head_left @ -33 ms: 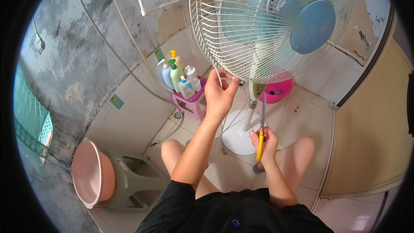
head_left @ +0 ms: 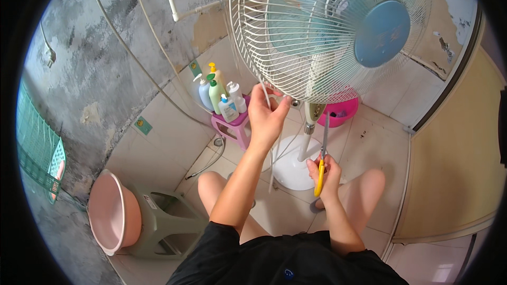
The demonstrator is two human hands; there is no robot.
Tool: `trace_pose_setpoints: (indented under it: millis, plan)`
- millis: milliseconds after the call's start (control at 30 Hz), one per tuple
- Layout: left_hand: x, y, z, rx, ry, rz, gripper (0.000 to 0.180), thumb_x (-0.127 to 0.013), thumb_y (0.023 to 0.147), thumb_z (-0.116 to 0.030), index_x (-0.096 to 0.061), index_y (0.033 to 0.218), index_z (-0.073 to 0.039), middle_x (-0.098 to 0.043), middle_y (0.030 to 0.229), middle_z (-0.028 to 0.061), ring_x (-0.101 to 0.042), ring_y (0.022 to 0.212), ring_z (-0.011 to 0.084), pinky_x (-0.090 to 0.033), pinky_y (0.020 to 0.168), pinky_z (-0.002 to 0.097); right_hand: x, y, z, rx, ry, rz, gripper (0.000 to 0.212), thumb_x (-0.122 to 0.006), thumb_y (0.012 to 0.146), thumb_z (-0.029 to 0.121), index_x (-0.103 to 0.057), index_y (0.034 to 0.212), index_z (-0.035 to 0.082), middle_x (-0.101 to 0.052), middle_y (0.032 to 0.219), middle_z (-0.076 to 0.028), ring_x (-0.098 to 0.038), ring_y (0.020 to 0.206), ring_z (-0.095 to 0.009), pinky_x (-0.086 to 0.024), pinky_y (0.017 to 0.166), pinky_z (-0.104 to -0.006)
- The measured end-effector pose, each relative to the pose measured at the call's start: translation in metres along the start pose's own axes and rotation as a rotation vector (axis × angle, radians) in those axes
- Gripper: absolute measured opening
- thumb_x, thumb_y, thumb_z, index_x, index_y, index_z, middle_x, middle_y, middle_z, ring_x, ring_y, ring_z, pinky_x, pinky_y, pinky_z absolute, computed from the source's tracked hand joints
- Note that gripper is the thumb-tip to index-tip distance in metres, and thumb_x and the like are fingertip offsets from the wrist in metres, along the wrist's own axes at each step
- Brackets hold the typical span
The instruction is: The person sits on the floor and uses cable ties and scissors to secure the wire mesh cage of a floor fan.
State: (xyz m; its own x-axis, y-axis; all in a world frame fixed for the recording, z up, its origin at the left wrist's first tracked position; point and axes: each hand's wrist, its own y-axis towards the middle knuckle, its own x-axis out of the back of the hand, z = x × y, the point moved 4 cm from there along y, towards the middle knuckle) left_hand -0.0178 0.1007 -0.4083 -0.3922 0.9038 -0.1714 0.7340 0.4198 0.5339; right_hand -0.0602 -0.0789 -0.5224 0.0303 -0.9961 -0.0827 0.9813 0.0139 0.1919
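Observation:
A standing fan with a white wire grille (head_left: 296, 68) and a blue centre cap (head_left: 382, 34) rises in front of me on a white round base (head_left: 293, 171). At the grille's lower left rim, my left hand (head_left: 268, 116) is closed around a thin white strip (head_left: 265, 88), which runs from the rim through the fingers and hangs below. Whether the fingertips also grip the rim is unclear. My right hand (head_left: 330, 174) holds yellow-handled scissors (head_left: 320, 177), their grey blades together and pointing up beside the fan's pole (head_left: 304, 145).
Several pump bottles (head_left: 216, 95) stand on a purple stool (head_left: 232, 121) by the wall. Behind the fan is a pink basin (head_left: 346, 112). A peach basin (head_left: 113, 214) leans against a grey-green stool (head_left: 163, 221) at left. A beige panel (head_left: 454, 158) stands right.
The fan head has tilted slightly to the left, and my left hand has shifted a little left with it. The scissors stay nearly still, their tips a touch further right.

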Motion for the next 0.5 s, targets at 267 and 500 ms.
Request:
trace_pose_setpoints:
  millis: [267, 500]
  plan:
    - [0.014, 0.013, 0.006, 0.132, -0.403, 0.165, 0.008, -0.058, 0.086, -0.004, -0.053, 0.091, -0.006, -0.053, 0.08, -0.0038, -0.044, 0.062, 0.0018, -0.033, 0.053, 0.016, 0.02, 0.009, -0.108, -0.081, -0.546, -0.217, 0.039, -0.074, 0.069, 0.033, -0.049, 0.066, 0.004, -0.05, 0.054, -0.007, -0.05, 0.049, -0.021, -0.041, 0.05, -0.0331]
    - [0.009, 0.002, 0.004, 0.138, -0.398, 0.039, 0.009, -0.057, 0.087, -0.011, -0.052, 0.087, -0.005, -0.056, 0.077, 0.0028, -0.036, 0.049, 0.0031, -0.027, 0.042, 0.0179, 0.045, -0.013, -0.32, -0.756, -0.863, -0.004, 0.048, -0.071, 0.068, 0.039, -0.057, 0.093, 0.001, -0.062, 0.094, -0.015, -0.061, 0.087, -0.03, -0.049, 0.073, -0.0371]
